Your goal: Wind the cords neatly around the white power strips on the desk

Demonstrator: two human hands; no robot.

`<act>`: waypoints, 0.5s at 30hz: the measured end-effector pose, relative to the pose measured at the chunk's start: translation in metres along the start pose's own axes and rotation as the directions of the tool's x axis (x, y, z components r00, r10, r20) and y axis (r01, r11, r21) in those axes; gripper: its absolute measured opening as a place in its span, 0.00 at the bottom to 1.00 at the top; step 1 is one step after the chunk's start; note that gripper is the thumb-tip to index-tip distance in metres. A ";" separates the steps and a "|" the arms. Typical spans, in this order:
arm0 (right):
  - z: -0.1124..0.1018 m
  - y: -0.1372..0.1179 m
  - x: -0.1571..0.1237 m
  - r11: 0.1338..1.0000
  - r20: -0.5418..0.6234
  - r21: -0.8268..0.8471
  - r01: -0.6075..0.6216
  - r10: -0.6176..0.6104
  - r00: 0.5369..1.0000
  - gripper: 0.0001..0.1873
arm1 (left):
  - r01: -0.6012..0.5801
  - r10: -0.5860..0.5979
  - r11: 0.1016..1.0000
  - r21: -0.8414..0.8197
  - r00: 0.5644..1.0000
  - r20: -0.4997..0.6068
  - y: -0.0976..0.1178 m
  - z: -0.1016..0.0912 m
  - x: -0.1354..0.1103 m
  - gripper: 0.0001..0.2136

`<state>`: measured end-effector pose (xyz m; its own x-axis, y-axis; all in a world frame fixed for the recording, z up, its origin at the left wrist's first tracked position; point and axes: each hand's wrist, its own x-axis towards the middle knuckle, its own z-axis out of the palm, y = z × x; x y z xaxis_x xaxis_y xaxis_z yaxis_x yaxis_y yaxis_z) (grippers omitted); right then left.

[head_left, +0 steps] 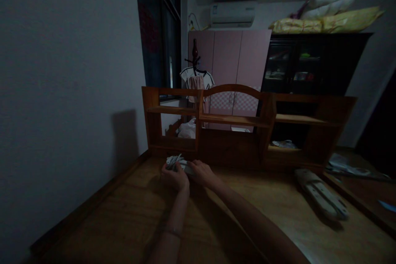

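Both my hands are together above the wooden surface, near the low shelf unit. My left hand (175, 178) is closed around a bundled white cord (175, 161), whose loops stick out above the fingers. A flat white piece (187, 168) extends from the bundle toward the right; its kind is hard to make out in the dim light. My right hand (201, 172) is closed on the right end of that piece, its fingers partly hiding it.
A wooden shelf unit (235, 122) spans the far edge of the wooden surface (123, 222). A long beige object with holes (321, 194) lies on the right. The wall (77, 90) borders the left side. Behind stand a pink wardrobe (227, 55) and a dark cabinet (337, 64).
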<state>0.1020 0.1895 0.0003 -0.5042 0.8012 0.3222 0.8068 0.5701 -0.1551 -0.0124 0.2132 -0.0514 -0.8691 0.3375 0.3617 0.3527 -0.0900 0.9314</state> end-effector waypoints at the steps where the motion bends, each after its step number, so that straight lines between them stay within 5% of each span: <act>1: -0.003 0.000 -0.006 1.000 0.001 -0.004 0.016 -0.016 1.000 0.27 | -0.018 0.018 1.000 0.006 1.000 -0.003 0.002 -0.002 0.000 0.21; 9: -0.069 0.046 -0.094 0.991 -0.146 -0.127 0.034 -0.052 0.988 0.33 | -0.135 0.135 0.991 -0.011 0.991 -0.002 0.023 -0.018 -0.009 0.23; 15: -0.136 0.145 -0.196 0.894 -0.325 -0.272 -0.355 0.262 0.909 0.28 | -0.298 0.322 0.934 -0.196 0.941 0.104 0.049 -0.026 -0.020 0.24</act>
<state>0.3592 0.0905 0.0419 -0.1466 0.8181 0.5561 0.9845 0.1755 0.0013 0.0133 0.1775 -0.0119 -0.6678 0.3863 0.6363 0.5205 -0.3688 0.7701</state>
